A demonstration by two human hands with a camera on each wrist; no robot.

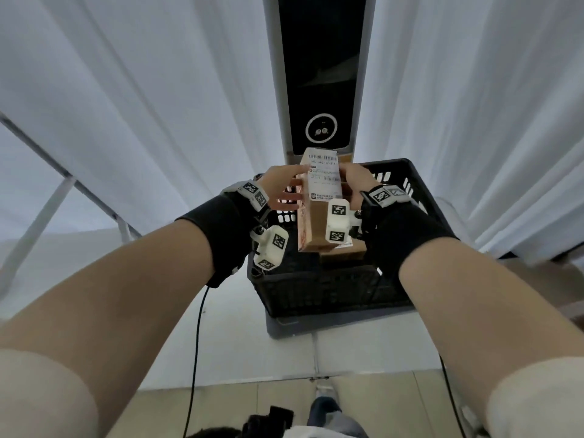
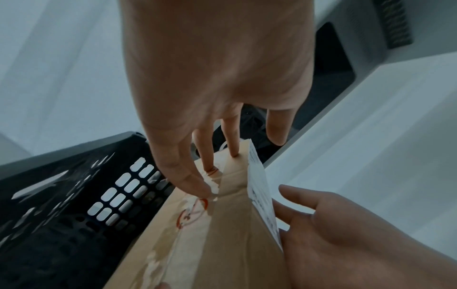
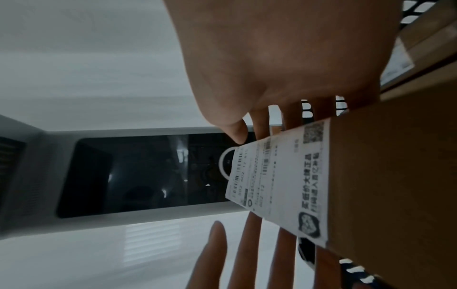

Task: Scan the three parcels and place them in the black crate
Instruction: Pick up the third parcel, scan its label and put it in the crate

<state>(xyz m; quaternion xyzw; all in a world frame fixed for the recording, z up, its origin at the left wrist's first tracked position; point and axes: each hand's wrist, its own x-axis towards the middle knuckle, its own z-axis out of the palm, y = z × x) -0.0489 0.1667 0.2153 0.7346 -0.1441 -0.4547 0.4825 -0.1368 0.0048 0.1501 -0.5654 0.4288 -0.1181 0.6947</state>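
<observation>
The brown cardboard parcel (image 1: 319,216) is held above the black crate (image 1: 316,292). Its long axis points at the scanner (image 1: 320,90) and its white label (image 1: 325,178) faces up, showing barcodes, a QR code and blurred Chinese print. The right hand (image 1: 355,181) grasps its right side. The left hand (image 1: 281,184) presses straight fingers against its left.

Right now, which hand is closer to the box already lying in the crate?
Right. The right hand grips the raised parcel just above that box; the left hand presses the parcel's opposite side, farther off.
</observation>
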